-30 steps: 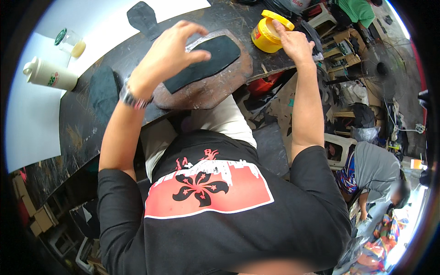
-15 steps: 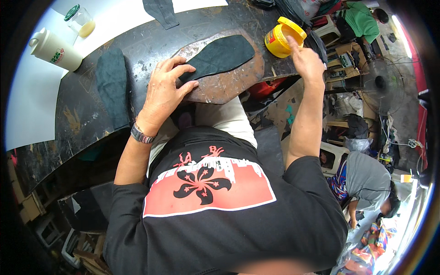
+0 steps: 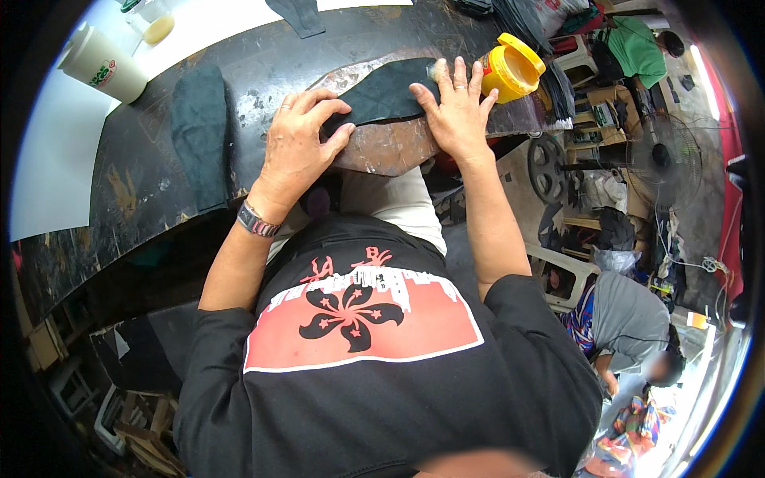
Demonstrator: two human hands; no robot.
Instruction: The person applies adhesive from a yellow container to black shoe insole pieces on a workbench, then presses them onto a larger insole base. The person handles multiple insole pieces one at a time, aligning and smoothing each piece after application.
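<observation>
One dark piece (image 3: 378, 95) lies on one brown board (image 3: 390, 149) in the head view. The left hand (image 3: 299, 142), half curled, thumb parted, is at its left end; the right hand (image 3: 457, 119), spread wide and gripping nothing, is at its right end. One yellow tub (image 3: 510, 73) stands just right; a second piece (image 3: 201, 131) lies left.

Past the near edge of the surface (image 3: 263, 76), the left hand (image 3: 307, 142) arches, fingers bent, thumb apart from the forefinger. The right hand (image 3: 458, 115) faces palm down, fingers spread, thumb angled left. Left forearm (image 3: 233, 271) and right forearm (image 3: 496, 215) lean inward.
</observation>
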